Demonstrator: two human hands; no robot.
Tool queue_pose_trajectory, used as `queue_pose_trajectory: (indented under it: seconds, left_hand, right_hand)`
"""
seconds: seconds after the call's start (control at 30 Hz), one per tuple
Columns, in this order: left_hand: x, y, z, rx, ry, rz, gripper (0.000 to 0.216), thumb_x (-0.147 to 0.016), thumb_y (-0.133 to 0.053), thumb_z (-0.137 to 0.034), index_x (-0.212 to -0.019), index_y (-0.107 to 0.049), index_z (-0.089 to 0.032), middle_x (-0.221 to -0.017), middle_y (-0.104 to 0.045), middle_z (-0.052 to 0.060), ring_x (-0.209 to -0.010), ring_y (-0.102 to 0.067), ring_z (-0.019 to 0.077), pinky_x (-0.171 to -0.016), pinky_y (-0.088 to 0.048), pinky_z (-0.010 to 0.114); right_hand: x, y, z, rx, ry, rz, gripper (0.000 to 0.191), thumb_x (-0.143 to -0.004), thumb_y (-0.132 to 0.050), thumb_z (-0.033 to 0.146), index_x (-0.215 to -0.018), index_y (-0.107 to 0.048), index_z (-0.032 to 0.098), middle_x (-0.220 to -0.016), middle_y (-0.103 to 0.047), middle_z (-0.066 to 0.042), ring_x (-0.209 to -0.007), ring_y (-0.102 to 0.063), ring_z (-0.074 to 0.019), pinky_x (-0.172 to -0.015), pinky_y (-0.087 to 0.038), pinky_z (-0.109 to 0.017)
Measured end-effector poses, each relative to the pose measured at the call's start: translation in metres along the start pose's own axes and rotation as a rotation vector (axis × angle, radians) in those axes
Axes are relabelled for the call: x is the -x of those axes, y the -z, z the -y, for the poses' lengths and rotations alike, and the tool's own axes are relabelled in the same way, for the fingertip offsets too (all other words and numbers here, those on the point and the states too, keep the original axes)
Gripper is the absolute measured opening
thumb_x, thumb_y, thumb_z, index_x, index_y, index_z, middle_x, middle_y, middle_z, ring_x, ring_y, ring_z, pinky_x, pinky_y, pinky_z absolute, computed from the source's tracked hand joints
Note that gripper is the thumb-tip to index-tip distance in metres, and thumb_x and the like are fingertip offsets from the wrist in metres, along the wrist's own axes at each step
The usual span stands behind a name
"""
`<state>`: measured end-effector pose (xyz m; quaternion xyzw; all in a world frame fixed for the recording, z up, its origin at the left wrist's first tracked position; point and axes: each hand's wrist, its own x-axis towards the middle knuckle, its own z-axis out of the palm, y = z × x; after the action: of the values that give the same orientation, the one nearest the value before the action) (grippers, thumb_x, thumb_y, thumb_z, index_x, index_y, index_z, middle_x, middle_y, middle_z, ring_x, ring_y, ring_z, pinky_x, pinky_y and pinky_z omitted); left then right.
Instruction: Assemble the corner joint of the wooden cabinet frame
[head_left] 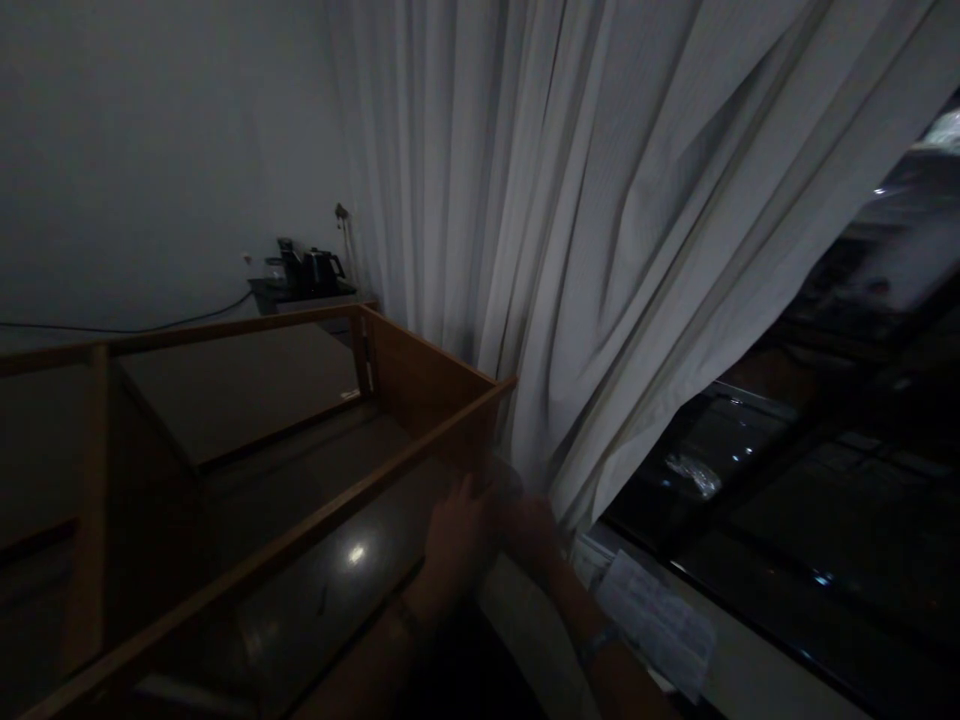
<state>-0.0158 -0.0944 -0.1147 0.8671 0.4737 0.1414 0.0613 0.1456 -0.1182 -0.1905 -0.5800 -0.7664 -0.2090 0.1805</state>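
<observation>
My left hand (459,525) and my right hand (534,535) are close together, low in the middle of the head view, both blurred. Their fingers look curled in around a small greyish, see-through shape (506,478) that I cannot make out. Both hands are beside the near right corner of a brown wooden cabinet frame (352,492), at the foot of a long pale curtain (540,330). The frame's glossy panel (375,520) reflects a light just left of my left hand.
A dark window (810,480) stands at the right, with papers (656,615) on its sill. Behind the frame, a small table (300,300) bears a black kettle (321,270) and a glass jar (274,270). A black cable (135,328) runs along the wall.
</observation>
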Motion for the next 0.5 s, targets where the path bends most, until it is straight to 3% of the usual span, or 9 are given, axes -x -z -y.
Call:
queue_pose_trajectory:
  seconds: [0.2, 0.33, 0.5]
  left_hand:
    - [0.0, 0.004, -0.001, 0.011, -0.001, 0.011, 0.039, -0.091, -0.041, -0.03, -0.129, -0.048, -0.034, -0.121, -0.051, 0.008, -0.105, -0.052, 0.0207, -0.085, -0.045, 0.033]
    - [0.001, 0.005, -0.001, 0.005, -0.009, -0.005, 0.039, -0.092, -0.038, -0.029, -0.129, -0.048, -0.033, -0.119, -0.052, 0.008, -0.104, -0.052, 0.0201, -0.085, -0.044, 0.031]
    - [0.002, 0.001, 0.001, 0.001, -0.02, -0.047, 0.037, -0.092, -0.038, -0.032, -0.128, -0.048, -0.033, -0.124, -0.05, 0.007, -0.105, -0.052, 0.0204, -0.084, -0.044, 0.032]
  right_hand:
    - [0.0, -0.001, 0.029, -0.301, -0.371, -0.2, 0.042, -0.1, -0.028, 0.032, -0.078, -0.062, 0.02, -0.07, -0.064, -0.003, -0.067, -0.057, -0.0158, -0.07, -0.036, -0.029]
    - [-0.005, 0.007, 0.044, -0.707, -0.642, -0.228, 0.047, -0.099, -0.026, 0.042, -0.078, -0.061, 0.019, -0.068, -0.063, -0.003, -0.06, -0.056, -0.0154, -0.057, -0.041, -0.026]
    - [-0.01, 0.011, 0.041, -0.739, -0.653, -0.136, 0.053, -0.096, -0.026, 0.049, -0.079, -0.066, 0.02, -0.062, -0.062, -0.004, -0.06, -0.058, -0.0194, -0.058, -0.044, -0.029]
